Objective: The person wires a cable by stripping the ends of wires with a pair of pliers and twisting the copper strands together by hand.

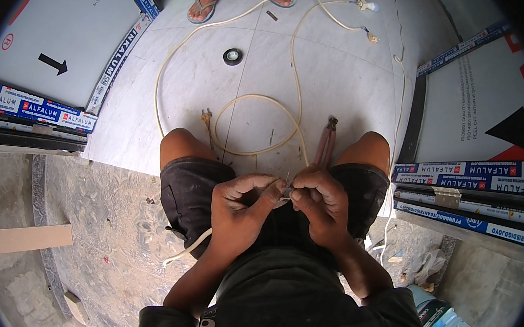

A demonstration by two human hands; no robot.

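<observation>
Seated above the tiled floor [342, 82], a person pinches the bared end of a cream cable [270, 110] between left hand [241, 212] and right hand [322, 205], both grips closed, apparently twisting strands; pliers [325, 142] and tape [233, 56] lie ahead, likely needed next.

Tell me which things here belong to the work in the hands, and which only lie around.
In use:
- left hand and right hand, fingers pinching bare wire ends
- cream cable looped on the floor
- pliers with reddish handles between the knees
- roll of black tape

Lying about:
- wrapped aluminium panels
- another person's sandalled feet
- wooden strip
</observation>
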